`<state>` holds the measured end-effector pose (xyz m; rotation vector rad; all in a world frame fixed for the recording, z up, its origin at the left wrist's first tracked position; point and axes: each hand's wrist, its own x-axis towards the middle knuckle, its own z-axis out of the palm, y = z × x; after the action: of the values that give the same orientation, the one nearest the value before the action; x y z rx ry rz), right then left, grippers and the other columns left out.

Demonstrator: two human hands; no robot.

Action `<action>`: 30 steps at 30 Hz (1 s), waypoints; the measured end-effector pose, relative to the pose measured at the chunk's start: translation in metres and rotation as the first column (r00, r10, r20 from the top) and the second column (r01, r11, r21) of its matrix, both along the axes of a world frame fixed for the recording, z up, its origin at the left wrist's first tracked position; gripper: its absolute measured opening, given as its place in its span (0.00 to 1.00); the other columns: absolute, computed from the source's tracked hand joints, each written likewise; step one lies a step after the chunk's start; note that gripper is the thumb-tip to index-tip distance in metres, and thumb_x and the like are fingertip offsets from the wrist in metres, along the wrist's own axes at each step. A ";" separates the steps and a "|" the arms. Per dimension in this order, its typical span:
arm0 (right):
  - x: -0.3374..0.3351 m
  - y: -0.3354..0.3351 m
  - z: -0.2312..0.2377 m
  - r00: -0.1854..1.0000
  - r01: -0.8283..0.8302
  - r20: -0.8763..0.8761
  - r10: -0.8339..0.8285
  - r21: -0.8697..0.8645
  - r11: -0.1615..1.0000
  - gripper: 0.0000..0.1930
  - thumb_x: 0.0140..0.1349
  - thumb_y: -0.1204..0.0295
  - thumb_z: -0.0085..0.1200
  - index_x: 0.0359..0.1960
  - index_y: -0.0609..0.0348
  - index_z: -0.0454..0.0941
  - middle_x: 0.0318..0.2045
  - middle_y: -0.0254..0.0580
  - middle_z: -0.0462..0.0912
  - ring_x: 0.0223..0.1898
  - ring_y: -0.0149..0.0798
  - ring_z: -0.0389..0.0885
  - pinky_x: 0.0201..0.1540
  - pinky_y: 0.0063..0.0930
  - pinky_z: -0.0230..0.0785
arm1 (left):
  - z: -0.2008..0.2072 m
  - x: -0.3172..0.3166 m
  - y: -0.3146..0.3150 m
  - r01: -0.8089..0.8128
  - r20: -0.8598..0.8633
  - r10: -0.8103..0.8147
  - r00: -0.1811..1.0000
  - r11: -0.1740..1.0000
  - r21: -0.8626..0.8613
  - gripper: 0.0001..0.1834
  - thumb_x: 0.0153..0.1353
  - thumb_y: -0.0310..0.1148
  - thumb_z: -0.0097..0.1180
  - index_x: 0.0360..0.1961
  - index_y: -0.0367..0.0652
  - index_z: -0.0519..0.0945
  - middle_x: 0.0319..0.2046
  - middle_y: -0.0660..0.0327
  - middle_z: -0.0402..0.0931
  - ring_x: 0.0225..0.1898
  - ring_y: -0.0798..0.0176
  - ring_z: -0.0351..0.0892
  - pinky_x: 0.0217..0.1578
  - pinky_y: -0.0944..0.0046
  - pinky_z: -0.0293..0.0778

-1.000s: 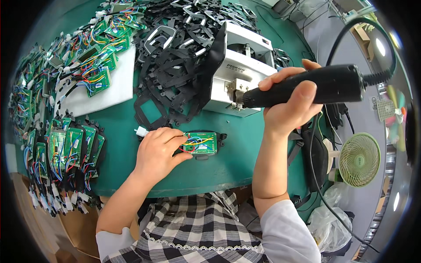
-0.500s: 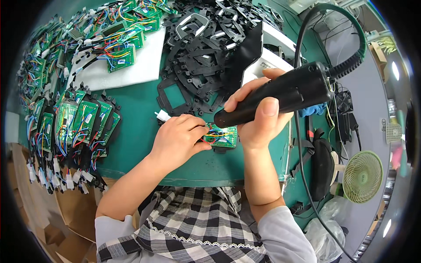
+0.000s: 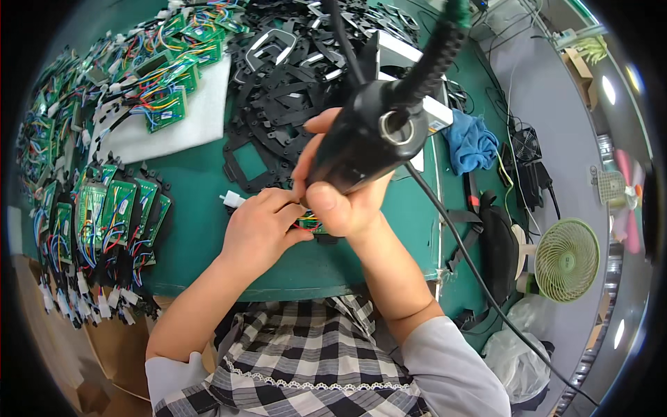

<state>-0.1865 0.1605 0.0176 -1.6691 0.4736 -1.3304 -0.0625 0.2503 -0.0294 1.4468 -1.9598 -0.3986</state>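
Note:
My right hand (image 3: 344, 208) is wrapped round a black corded electric screwdriver (image 3: 358, 149), its cable end raised toward the camera. Under it lies a small green circuit board (image 3: 310, 222) with coloured wires, on a black frame whose edge just shows. My left hand (image 3: 256, 228) is closed on the board's left side, thumb and fingers at the wires. A white plug (image 3: 232, 199) sticks out beyond my left hand. The screwdriver's tip and most of the board are hidden behind my right hand.
Wired boards in black frames (image 3: 118, 208) stand at the left edge. More boards lie behind them on a white foam sheet (image 3: 201, 118). A heap of black plastic frames (image 3: 278, 104) fills the back. To the right are a blue cloth (image 3: 472, 142) and a green fan (image 3: 567, 260).
My right hand has moved left and tipped the screwdriver more upright over the board, covering more of it. My left hand still grips the board. The whole view has shifted slightly.

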 end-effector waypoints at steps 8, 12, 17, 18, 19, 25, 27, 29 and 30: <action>-0.064 -0.021 0.059 0.861 0.508 0.121 -0.493 -0.195 0.839 0.40 0.60 0.37 0.44 0.51 0.68 0.59 0.18 0.45 0.75 0.13 0.38 0.74 0.17 0.27 0.68 | -0.005 0.007 -0.002 0.069 -0.034 -0.070 0.997 0.997 -0.023 0.20 0.39 0.38 0.72 0.34 0.40 0.83 0.39 0.60 0.79 0.42 0.55 0.78 0.44 0.57 0.74; -0.076 -0.041 0.075 0.835 0.536 0.269 -0.480 -0.201 0.820 0.34 0.62 0.44 0.51 0.43 0.72 0.63 0.14 0.43 0.76 0.13 0.32 0.75 0.20 0.21 0.68 | -0.008 0.008 -0.004 0.066 -0.035 -0.066 0.997 0.998 -0.008 0.19 0.40 0.36 0.72 0.35 0.39 0.84 0.38 0.60 0.80 0.42 0.55 0.78 0.43 0.57 0.74; -0.075 -0.044 0.070 0.851 0.516 0.242 -0.466 -0.221 0.827 0.31 0.61 0.49 0.55 0.44 0.71 0.64 0.14 0.43 0.76 0.13 0.32 0.75 0.20 0.20 0.66 | -0.010 0.007 -0.004 0.056 -0.050 -0.057 0.997 0.998 -0.023 0.13 0.46 0.30 0.68 0.35 0.39 0.84 0.38 0.60 0.80 0.42 0.55 0.78 0.43 0.57 0.74; -0.072 -0.043 0.069 0.853 0.504 0.260 -0.453 -0.184 0.844 0.30 0.61 0.50 0.55 0.44 0.71 0.65 0.14 0.42 0.76 0.13 0.31 0.75 0.20 0.19 0.65 | -0.009 0.007 -0.004 0.053 -0.054 -0.054 0.997 0.998 -0.021 0.12 0.46 0.29 0.67 0.35 0.39 0.84 0.38 0.60 0.80 0.42 0.55 0.78 0.43 0.57 0.74; -0.071 -0.043 0.068 0.851 0.510 0.258 -0.458 -0.192 0.838 0.30 0.61 0.50 0.55 0.44 0.71 0.65 0.14 0.42 0.76 0.13 0.31 0.75 0.20 0.19 0.65 | -0.008 0.007 -0.004 0.053 -0.052 -0.054 0.997 0.998 -0.018 0.12 0.47 0.28 0.67 0.35 0.39 0.84 0.38 0.61 0.80 0.42 0.55 0.78 0.43 0.57 0.74; -0.067 -0.040 0.062 0.844 0.534 0.224 -0.488 -0.246 0.809 0.28 0.62 0.54 0.55 0.45 0.73 0.65 0.15 0.41 0.76 0.14 0.30 0.74 0.22 0.20 0.66 | -0.008 0.006 -0.003 0.036 -0.042 -0.036 0.998 0.999 -0.014 0.11 0.47 0.28 0.66 0.35 0.40 0.84 0.38 0.61 0.80 0.41 0.55 0.78 0.43 0.57 0.74; -0.066 -0.031 0.067 0.853 0.516 0.194 -0.484 -0.172 0.839 0.29 0.62 0.54 0.55 0.47 0.74 0.64 0.15 0.41 0.76 0.14 0.31 0.74 0.21 0.21 0.67 | -0.010 0.006 -0.005 0.031 -0.053 -0.032 0.998 0.999 -0.023 0.10 0.48 0.28 0.65 0.34 0.40 0.84 0.38 0.61 0.80 0.41 0.55 0.78 0.43 0.57 0.74; -0.068 -0.014 0.059 0.910 0.410 0.059 -0.411 0.035 0.912 0.36 0.62 0.41 0.47 0.53 0.66 0.61 0.20 0.43 0.73 0.14 0.38 0.73 0.18 0.31 0.70 | -0.011 0.009 -0.003 0.027 -0.086 -0.029 0.996 0.999 -0.023 0.09 0.49 0.28 0.65 0.33 0.40 0.84 0.37 0.61 0.80 0.41 0.56 0.78 0.43 0.57 0.74; -0.068 -0.004 0.052 0.928 0.345 0.108 -0.357 0.112 0.932 0.36 0.62 0.40 0.45 0.54 0.64 0.61 0.20 0.43 0.73 0.14 0.38 0.73 0.18 0.32 0.70 | -0.011 0.008 -0.003 0.035 -0.078 -0.037 0.996 0.999 -0.031 0.09 0.49 0.28 0.65 0.33 0.40 0.84 0.37 0.61 0.80 0.41 0.56 0.78 0.43 0.57 0.74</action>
<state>-0.2546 0.1568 0.0695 -1.4576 0.7737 -1.6377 -0.0550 0.2472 -0.0406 1.3590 -1.9238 -0.4347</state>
